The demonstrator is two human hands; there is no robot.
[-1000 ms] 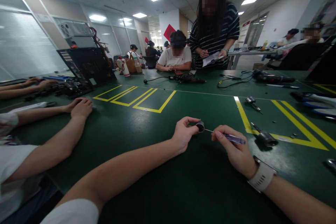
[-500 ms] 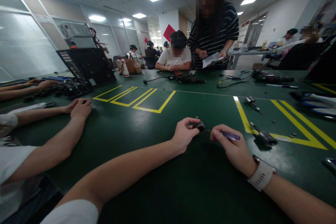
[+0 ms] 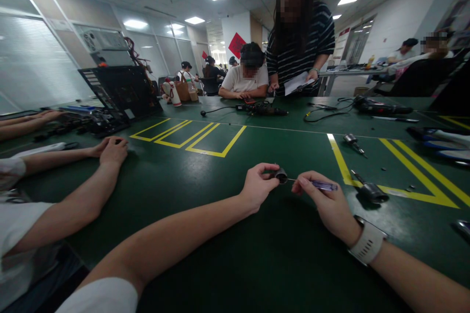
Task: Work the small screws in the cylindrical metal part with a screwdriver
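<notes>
A small metal cup (image 3: pixel 282 174) is held over the green table (image 3: pixel 205 259), pinched between the left hand's (image 3: pixel 259 187) thumb and fingers. The right hand's (image 3: pixel 325 200) fingers pinch a screwdriver (image 3: pixel 326 186), its shaft pointing at the cup's open end, contact unclear. Farther right, another metal part (image 3: pixel 373 193) lies by yellow tape (image 3: pixel 340 160).

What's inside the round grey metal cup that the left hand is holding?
The round grey metal cup looks dark inside. A thin purple-handled metal screwdriver reaches its opening; the tip and anything deeper cannot be made out.
</notes>
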